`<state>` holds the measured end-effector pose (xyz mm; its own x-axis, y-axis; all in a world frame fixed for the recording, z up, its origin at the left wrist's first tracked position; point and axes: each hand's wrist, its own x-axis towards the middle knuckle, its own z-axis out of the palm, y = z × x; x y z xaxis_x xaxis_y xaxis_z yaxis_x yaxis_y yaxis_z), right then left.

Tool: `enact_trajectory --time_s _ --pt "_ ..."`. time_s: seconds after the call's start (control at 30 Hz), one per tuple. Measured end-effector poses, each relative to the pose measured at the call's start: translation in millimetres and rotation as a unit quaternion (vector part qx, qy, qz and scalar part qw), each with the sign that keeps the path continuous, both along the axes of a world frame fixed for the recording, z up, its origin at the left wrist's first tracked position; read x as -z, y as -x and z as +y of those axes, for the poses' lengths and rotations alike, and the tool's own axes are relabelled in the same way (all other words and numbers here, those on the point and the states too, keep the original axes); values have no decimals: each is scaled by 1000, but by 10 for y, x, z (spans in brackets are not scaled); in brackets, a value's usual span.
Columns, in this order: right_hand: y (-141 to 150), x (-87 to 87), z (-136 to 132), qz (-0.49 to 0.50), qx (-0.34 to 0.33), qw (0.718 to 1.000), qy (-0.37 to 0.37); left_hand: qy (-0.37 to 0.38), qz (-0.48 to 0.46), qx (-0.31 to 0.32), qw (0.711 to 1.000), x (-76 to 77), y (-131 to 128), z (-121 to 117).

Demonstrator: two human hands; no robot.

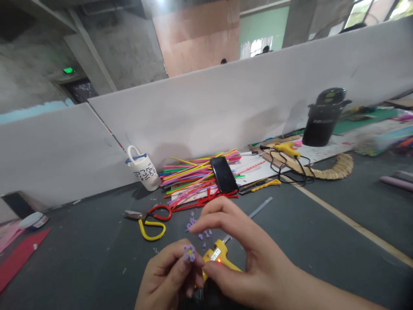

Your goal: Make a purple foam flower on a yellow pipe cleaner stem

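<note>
My left hand point(171, 275) pinches a small purple flower point(189, 253) with a yellow centre between thumb and finger. My right hand point(245, 241) is open, its thumb and fingers spread apart with nothing between them. Its thumb tip is close to the left fingertips; whether they touch I cannot tell. Partly hidden by both hands, a yellow glue gun point(221, 249) with a lit orange light lies on the table, and a clear glue stick point(260, 207) sticks out behind it. Several little purple pieces point(191, 223) are scattered just beyond my hands.
Scissors point(151, 219) with red and yellow handles lie left of the purple pieces. Behind are a white cup point(143, 172), colourful pipe cleaners point(190, 174) and a phone point(223, 174). A second yellow glue gun point(287, 149), its black cord and a black bin point(323, 120) stand right, before a white partition point(209, 112).
</note>
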<state>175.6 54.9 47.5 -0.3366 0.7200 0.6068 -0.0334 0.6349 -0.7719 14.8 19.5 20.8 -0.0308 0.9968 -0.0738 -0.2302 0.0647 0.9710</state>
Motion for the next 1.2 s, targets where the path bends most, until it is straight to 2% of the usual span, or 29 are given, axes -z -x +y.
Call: enact_trajectory --time_s 0.07,0.13,0.27,0.43,0.6,0.77,0.83,1.0,1.2 --pt "5 -2 45 -10 -78 995 63 17 -25 28 999 30 18 21" --pt "13 12 68 -17 -122 987 99 -4 -16 68 998 65 39 44" --pt "34 46 58 -18 -143 983 112 -70 14 99 993 123 74 70" --pt "42 68 57 -1 -168 977 130 -85 18 111 990 148 106 80" --pt "45 71 65 2 -164 980 113 -79 7 99 992 108 116 66" --pt "64 91 49 -17 -127 989 73 37 -54 56 996 12 51 17" --pt "68 101 42 -17 -120 991 62 59 -71 33 995 -12 28 9" --pt "69 109 38 1 -119 989 87 61 -84 2 995 -46 -7 23" --pt "84 91 40 20 -114 989 93 43 -75 3 996 -85 -7 33"
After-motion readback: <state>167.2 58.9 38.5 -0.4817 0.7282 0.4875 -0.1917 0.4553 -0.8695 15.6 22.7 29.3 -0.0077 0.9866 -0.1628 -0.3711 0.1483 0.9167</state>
